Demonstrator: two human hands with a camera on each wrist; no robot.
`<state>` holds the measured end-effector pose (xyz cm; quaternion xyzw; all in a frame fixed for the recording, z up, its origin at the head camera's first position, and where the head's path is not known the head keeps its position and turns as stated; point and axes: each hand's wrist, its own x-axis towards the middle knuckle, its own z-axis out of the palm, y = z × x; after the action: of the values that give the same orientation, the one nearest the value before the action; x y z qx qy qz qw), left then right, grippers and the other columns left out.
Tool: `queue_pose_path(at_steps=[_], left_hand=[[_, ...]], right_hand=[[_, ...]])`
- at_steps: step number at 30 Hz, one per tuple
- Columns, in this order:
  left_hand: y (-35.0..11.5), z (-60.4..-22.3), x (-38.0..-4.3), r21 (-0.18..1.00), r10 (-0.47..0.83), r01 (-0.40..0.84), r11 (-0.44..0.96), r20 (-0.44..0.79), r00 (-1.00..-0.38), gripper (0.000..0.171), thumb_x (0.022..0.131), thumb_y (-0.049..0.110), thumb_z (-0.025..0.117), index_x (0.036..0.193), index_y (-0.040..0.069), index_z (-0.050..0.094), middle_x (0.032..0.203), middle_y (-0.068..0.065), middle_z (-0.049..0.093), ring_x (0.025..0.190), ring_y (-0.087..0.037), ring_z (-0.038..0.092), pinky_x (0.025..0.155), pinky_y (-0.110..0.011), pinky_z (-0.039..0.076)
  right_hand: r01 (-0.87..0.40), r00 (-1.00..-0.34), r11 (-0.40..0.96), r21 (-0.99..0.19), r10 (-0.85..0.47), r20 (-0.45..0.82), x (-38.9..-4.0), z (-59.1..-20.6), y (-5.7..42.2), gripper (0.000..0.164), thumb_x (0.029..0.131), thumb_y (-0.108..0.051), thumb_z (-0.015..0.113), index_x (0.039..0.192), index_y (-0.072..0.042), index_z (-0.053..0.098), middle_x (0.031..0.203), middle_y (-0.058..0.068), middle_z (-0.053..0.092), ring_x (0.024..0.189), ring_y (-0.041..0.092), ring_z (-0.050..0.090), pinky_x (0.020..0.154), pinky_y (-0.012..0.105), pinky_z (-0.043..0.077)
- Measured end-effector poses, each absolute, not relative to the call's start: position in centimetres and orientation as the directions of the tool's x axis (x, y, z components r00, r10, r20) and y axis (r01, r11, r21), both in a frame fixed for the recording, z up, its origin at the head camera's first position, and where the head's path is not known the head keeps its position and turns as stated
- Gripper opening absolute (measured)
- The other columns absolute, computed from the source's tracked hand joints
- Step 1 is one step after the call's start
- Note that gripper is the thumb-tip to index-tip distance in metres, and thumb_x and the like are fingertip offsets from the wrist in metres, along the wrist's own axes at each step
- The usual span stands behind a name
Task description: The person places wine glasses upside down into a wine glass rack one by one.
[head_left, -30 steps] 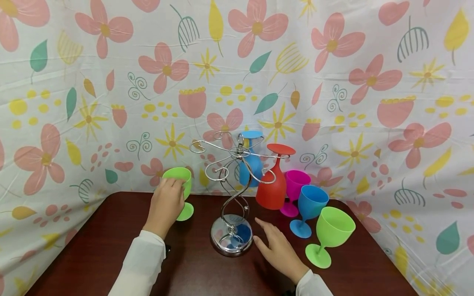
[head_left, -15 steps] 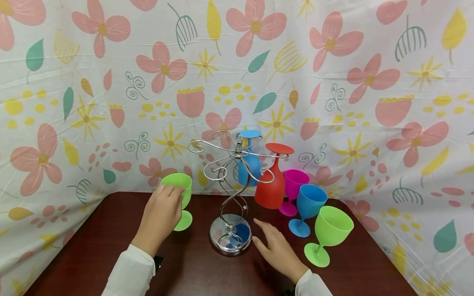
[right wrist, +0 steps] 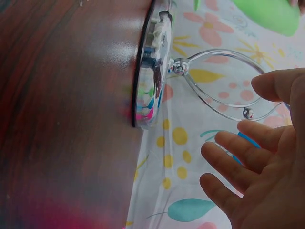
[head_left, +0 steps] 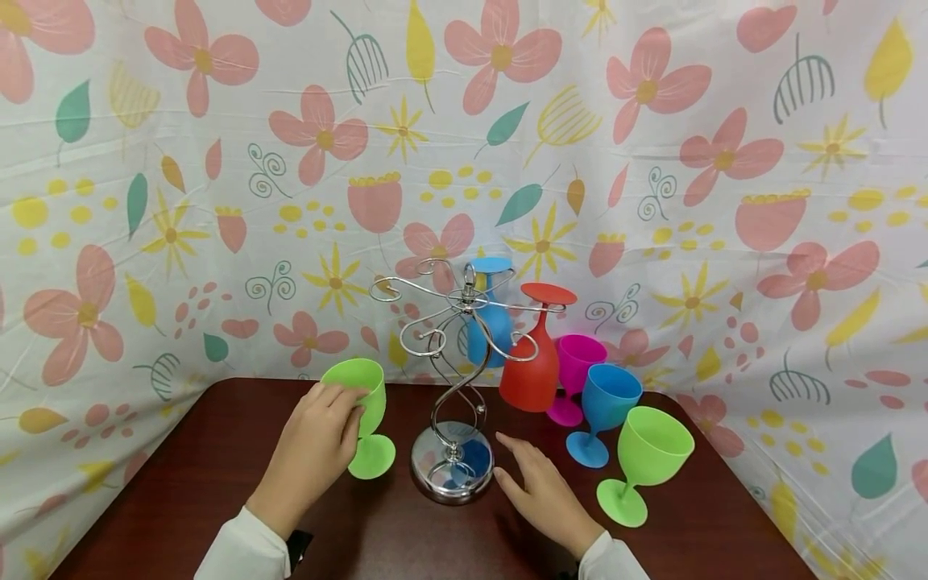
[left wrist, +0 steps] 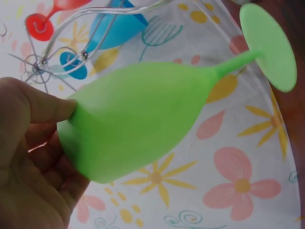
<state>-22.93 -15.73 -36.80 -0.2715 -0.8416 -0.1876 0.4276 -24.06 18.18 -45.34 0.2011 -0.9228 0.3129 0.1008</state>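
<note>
Green goblet (head_left: pixel 372 411), one: upright, left of the chrome rack (head_left: pixel 435 461), rim pinched by left hand (head_left: pixel 315 451). Right hand (head_left: pixel 540 491): fingers apart, beside rack base. On rack, inverted: red goblet (head_left: pixel 531 379), light-blue goblet (head_left: pixel 476 342). Farther right, standing: magenta goblet (head_left: pixel 573 374), blue goblet (head_left: pixel 607 403), second green goblet (head_left: pixel 652 447).

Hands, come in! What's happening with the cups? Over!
Left hand pinching leftmost green goblet. Right hand open beside chrome stand. Two places taken: hanging red goblet, hanging blue goblet.

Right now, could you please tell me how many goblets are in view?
6: a green goblet in the left hand; a blue goblet and a red goblet hanging upside down on the rack; a magenta goblet, second blue goblet and second green goblet upright at the right.
</note>
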Motion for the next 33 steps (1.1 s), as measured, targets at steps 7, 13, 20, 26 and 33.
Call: queue_pose_path(at_steps=[7, 13, 20, 26, 33], left_hand=[[-16.4, -36.5, -21.8, 0.269, 0.189, 0.586, 0.764, 0.776, -0.602, 0.025, 0.087, -0.003, 0.074, 0.111, 0.003, 0.072, 0.100, -0.003, 0.067, 0.080, -0.016, 0.047, 0.064, -0.031, 0.044], [-17.4, -36.4, -21.2, 0.451, 0.123, 0.533, 0.716, 0.669, -0.733, 0.023, 0.094, 0.003, 0.069, 0.116, 0.006, 0.070, 0.102, 0.000, 0.065, 0.080, -0.013, 0.045, 0.062, -0.028, 0.043], [-18.4, -37.1, -20.9, 0.721, 0.064, 0.379, 0.579, 0.424, -0.904, 0.027, 0.104, 0.024, 0.058, 0.127, 0.011, 0.063, 0.118, -0.005, 0.062, 0.100, -0.019, 0.055, 0.074, -0.034, 0.049], [-18.1, -37.7, -20.9, 0.918, 0.059, 0.242, 0.315, 0.235, -0.970, 0.033, 0.105, 0.028, 0.055, 0.133, 0.010, 0.058, 0.116, -0.008, 0.061, 0.111, -0.022, 0.056, 0.090, -0.035, 0.049], [-17.2, -39.1, -21.6, 0.990, 0.073, 0.139, 0.026, 0.137, -0.988, 0.038, 0.106, 0.020, 0.053, 0.136, -0.002, 0.052, 0.118, -0.010, 0.056, 0.113, -0.018, 0.051, 0.103, -0.038, 0.039]], right_hand=[[-0.437, -0.899, 0.718, -0.542, -0.322, 0.298, -24.0, -45.4, 18.2, 0.053, 0.101, -0.038, 0.061, 0.148, -0.015, 0.049, 0.142, 0.004, 0.054, 0.130, 0.029, 0.050, 0.104, 0.056, 0.043], [-0.440, -0.898, 0.702, -0.560, -0.328, 0.294, -24.0, -45.2, 18.1, 0.052, 0.101, -0.036, 0.062, 0.147, -0.015, 0.050, 0.141, 0.005, 0.055, 0.130, 0.030, 0.051, 0.103, 0.057, 0.043], [-0.460, -0.888, 0.672, -0.581, -0.357, 0.290, -23.9, -45.4, 18.0, 0.048, 0.101, -0.030, 0.062, 0.146, -0.013, 0.052, 0.140, 0.003, 0.056, 0.127, 0.025, 0.052, 0.102, 0.055, 0.045], [-0.548, -0.836, 0.591, -0.592, -0.399, 0.376, -24.1, -45.4, 17.6, 0.051, 0.096, -0.018, 0.070, 0.145, -0.020, 0.052, 0.137, -0.005, 0.057, 0.125, 0.022, 0.056, 0.099, 0.049, 0.048], [-0.585, -0.810, 0.514, -0.627, -0.396, 0.432, -24.0, -45.2, 17.0, 0.059, 0.090, -0.023, 0.078, 0.143, -0.027, 0.052, 0.136, -0.008, 0.058, 0.119, 0.026, 0.059, 0.097, 0.043, 0.051]])
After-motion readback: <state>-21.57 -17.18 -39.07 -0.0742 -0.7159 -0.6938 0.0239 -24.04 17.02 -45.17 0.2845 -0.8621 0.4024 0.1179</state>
